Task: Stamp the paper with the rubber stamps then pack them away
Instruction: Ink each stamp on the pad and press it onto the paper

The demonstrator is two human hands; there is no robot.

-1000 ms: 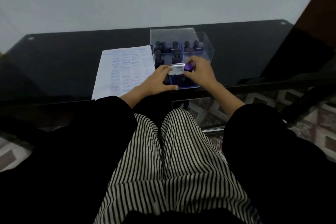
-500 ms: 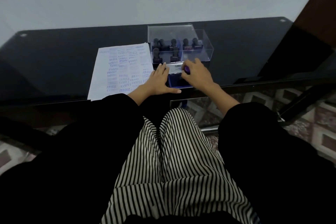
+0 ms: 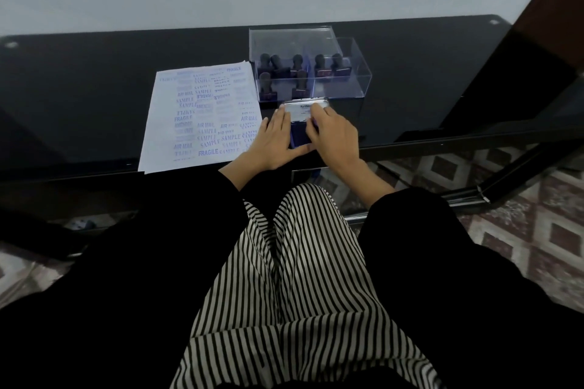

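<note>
Right hand [image 3: 335,136] had closed over the ink pad [image 3: 297,137] lid [image 3: 300,108], fingers gripping it, left hand [image 3: 278,139] fingers flat at 9 o'clock: packing-up likely.

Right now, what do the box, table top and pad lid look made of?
Box: clear rigid plastic, probably acrylic; the stamps show through its walls.
Table top: dark glass by the look, glossy; faint reflections on it.
Pad lid: silvery, metal or metallised plastic, can't tell; printed label on it.
</note>
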